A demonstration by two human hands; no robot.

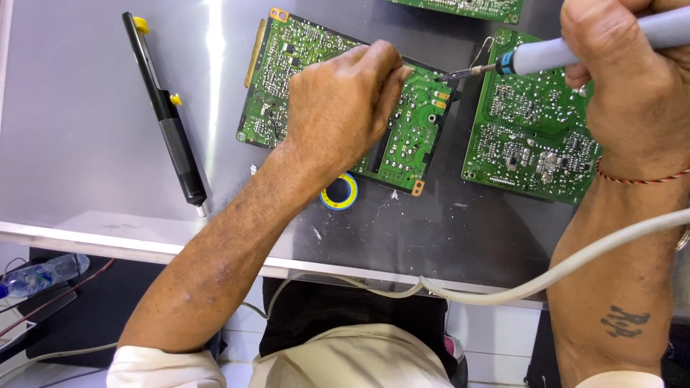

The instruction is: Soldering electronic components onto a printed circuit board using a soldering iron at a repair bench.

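1. The board lies flat on the surface, its copper-pad corner pointing toward the person. All positions below are relative to this board.
2. The left hand rests on top of the board, fingers clenched as if pinching thin solder wire; the wire itself is too fine to confirm.
3. The right hand grips the iron, whose tip touches the board's far right edge.
4. Risk: the left fingertips sit close to the hot tip; a slip could burn them.
5. Risk: the iron's cord, hanging near the person, could snag and drag the tip across the traces.
6. A second board lies just right; a desoldering pump lies well left.
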